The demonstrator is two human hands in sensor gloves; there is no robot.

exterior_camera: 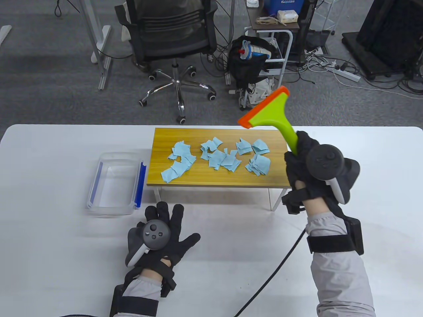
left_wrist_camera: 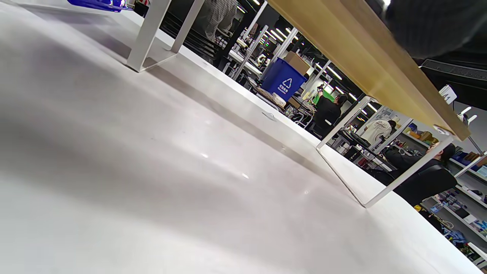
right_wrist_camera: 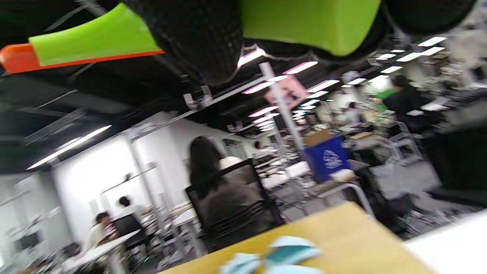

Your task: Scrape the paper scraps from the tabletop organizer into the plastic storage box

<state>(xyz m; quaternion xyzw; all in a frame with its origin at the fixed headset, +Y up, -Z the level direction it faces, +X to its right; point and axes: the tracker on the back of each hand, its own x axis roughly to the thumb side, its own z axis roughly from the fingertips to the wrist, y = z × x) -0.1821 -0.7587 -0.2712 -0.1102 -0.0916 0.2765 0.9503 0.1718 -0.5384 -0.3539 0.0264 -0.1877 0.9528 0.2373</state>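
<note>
Light-blue paper scraps point(exterior_camera: 216, 158) lay in three loose clusters on the one wooden tabletop organizer point(exterior_camera: 216, 180), mid-frame in the table view; I could not count the single pieces, as they overlapped. One clear plastic storage box point(exterior_camera: 115, 183) with two blue side clips stood on the white table point(exterior_camera: 59, 214) just left of the organizer, nothing visible inside it. My right hand point(exterior_camera: 305, 168) gripped the green handle of one scraper point(exterior_camera: 269, 114), fingers wrapped around it, the orange blade raised above the organizer's right end, clear of the scraps. My left hand point(exterior_camera: 165, 232) rested flat on the table at lower centre-left, fingers spread apart, holding nothing, near the box's front corner. One office chair point(exterior_camera: 172, 43) stood at upper centre.
</note>
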